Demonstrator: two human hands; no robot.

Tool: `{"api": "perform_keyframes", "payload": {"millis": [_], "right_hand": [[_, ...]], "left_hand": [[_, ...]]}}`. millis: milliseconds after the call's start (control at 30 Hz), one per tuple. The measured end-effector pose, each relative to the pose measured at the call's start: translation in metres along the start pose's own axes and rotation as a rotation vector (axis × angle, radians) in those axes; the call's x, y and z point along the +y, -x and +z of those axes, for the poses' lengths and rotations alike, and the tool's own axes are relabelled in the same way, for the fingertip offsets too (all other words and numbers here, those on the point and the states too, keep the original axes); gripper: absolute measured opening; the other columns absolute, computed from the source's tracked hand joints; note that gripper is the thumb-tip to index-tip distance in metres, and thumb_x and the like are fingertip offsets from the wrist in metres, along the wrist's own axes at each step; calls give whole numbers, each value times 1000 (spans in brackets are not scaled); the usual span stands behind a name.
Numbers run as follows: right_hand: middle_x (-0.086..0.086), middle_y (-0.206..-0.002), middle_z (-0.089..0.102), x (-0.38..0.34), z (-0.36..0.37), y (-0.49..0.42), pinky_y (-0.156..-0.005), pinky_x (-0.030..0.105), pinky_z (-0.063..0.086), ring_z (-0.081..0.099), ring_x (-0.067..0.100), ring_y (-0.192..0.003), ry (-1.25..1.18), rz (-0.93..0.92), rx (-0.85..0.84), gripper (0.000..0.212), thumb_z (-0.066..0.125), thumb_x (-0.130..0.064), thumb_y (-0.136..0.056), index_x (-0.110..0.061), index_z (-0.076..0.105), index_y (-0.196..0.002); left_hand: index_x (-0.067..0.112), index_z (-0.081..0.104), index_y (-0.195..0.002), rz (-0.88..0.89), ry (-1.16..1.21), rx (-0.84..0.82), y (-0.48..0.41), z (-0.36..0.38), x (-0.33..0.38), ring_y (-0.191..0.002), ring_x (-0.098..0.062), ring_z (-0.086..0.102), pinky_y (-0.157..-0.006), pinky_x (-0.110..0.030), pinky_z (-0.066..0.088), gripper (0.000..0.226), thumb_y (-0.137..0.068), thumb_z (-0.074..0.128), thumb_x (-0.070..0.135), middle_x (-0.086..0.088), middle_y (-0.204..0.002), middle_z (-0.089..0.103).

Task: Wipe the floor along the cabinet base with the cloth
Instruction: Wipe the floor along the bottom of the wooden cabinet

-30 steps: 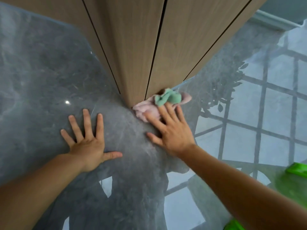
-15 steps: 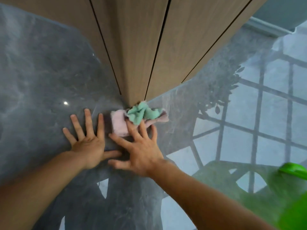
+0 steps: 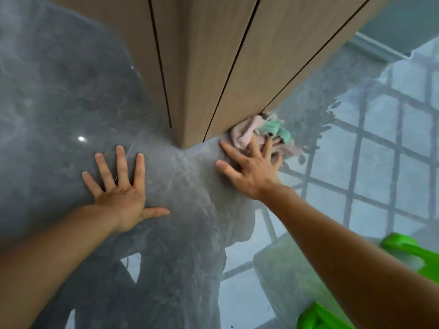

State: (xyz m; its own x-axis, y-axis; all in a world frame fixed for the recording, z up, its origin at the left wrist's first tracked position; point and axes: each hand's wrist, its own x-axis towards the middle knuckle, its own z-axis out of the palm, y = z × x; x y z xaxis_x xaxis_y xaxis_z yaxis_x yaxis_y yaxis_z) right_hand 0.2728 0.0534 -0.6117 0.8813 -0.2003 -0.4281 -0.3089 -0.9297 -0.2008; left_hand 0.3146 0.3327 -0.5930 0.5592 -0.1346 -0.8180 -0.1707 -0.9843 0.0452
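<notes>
A crumpled pink and green cloth (image 3: 251, 130) lies on the glossy grey floor (image 3: 59, 96), pushed against the base of the wooden cabinet (image 3: 213, 67) just right of its corner. My right hand (image 3: 251, 167) presses down on the cloth with spread fingers, the fingertips on its near edge. My left hand (image 3: 118, 186) rests flat on the floor with fingers apart, left of the cabinet corner, holding nothing.
The cabinet's tall panels rise from the floor with dark gaps between them. The polished floor mirrors a window grid and foliage at the right. A bright green object (image 3: 408, 255) sits at the lower right, and a pale skirting (image 3: 377, 46) runs at the far right.
My right hand has swept the cloth from in front of the cabinet corner to the right along the base. My left hand has stayed planted on the floor.
</notes>
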Motion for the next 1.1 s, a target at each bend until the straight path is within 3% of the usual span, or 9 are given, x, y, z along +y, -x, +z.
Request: {"api": "perform_keyframes", "payload": {"millis": [167, 267, 367, 433, 600, 733, 833, 967, 1100], "right_hand": [[-1, -166, 3, -91, 47, 67, -104, 77, -5, -8, 51, -145, 86, -512, -35, 62, 24, -81, -85, -64, 9, -142], [-7, -161, 26, -77, 16, 54, -107, 72, 10, 15, 43, -145, 46, -534, 7, 61, 38, -68, -90, -56, 18, -146], [-4, -142, 53, -59, -13, 52, -96, 52, 34, 43, 33, -126, -63, -473, 345, 41, 54, -45, -91, -39, 57, -132], [5, -139, 54, -62, -12, 48, -95, 48, 38, 43, 34, -126, -91, -446, 465, 35, 57, -39, -91, -30, 66, -123], [19, -152, 33, -91, 45, 48, -113, 64, 19, 17, 46, -144, 9, -484, 218, 56, 49, -58, -91, -36, 45, -142], [19, -147, 44, -49, 48, 25, -117, 61, 14, 18, 46, -146, 261, -591, 169, 61, 40, -64, -90, -37, 41, -144], [19, -153, 38, 24, 10, -7, -119, 57, 17, 24, 42, -145, 324, -260, 209, 75, 26, -70, -87, -27, 34, -148], [13, -165, 2, 65, -30, -38, -119, 61, 6, 2, 39, -150, 91, 268, 151, 93, 25, -85, -78, -34, 6, -153], [17, -163, 0, -3, -9, -20, -114, 68, -1, -4, 45, -148, 21, 180, 122, 101, 25, -88, -71, -31, 5, -152]], "left_hand": [[29, -62, -111, 5, -26, 56, -5, 3, -4, -128, -54, -49, -107, -75, -13, 134, -53, 38, 96, -11, -118, -74], [29, -62, -111, 8, -26, 70, -6, 3, -6, -128, -53, -48, -106, -74, -14, 135, -51, 36, 98, -12, -122, -72], [28, -63, -111, 15, -7, 74, -4, 5, -6, -129, -52, -48, -106, -74, -15, 136, -42, 29, 100, -12, -125, -71], [28, -62, -111, 23, -1, 79, -5, 6, -7, -129, -53, -48, -106, -74, -15, 135, -44, 30, 100, -12, -128, -69], [30, -61, -114, 31, 9, 71, -5, 4, -8, -129, -52, -49, -106, -74, -16, 133, -44, 28, 100, -12, -131, -67], [29, -63, -112, 29, 4, 64, -6, 5, -9, -128, -52, -49, -105, -74, -17, 134, -42, 26, 100, -11, -124, -71], [29, -62, -115, 34, 5, 69, -8, 7, -8, -126, -51, -51, -105, -73, -18, 135, -51, 35, 98, -10, -121, -73], [28, -63, -114, 43, 9, 77, -7, 8, -9, -126, -52, -51, -104, -74, -17, 135, -52, 34, 98, -11, -122, -73], [28, -61, -117, 57, 17, 97, -9, 12, -7, -126, -52, -50, -105, -75, -17, 135, -51, 32, 98, -12, -123, -72]]}}
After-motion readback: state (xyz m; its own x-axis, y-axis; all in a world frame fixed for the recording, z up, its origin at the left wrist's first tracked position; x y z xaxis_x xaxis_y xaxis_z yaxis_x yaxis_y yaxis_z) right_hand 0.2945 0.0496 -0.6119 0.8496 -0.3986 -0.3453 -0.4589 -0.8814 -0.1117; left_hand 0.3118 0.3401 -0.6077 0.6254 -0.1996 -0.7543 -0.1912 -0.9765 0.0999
